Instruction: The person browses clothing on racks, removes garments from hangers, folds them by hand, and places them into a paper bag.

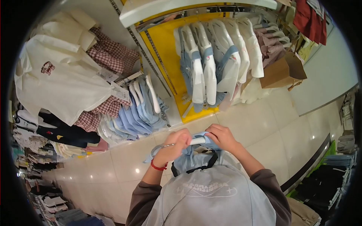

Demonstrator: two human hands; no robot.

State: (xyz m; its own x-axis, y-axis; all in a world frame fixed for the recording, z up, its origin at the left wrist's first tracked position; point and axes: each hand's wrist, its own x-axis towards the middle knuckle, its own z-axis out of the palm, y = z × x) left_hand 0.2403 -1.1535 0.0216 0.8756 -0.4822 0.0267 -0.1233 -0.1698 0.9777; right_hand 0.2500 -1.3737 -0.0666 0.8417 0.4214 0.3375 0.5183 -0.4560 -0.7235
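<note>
Both of my hands are in front of my chest at a light blue garment (182, 161) on a white hanger (197, 141). My left hand (172, 145) is closed at the hanger's left end, with a bracelet and a red cord at the wrist. On the other side, my right hand (222, 138) has its fingers bent round the blue cloth at the hanger's right end. Black straps or trim show just below the garment, over my grey top. The lower part of the garment is bunched, and its full shape cannot be made out.
White and blue children's clothes (230, 62) hang on a rail before a yellow panel. Blue garments (137, 113) and a cream shirt (64, 77) hang at the left. A brown paper bag (283, 71) is at the right. Folded dark clothes (320, 184) lie on the lower right shelf.
</note>
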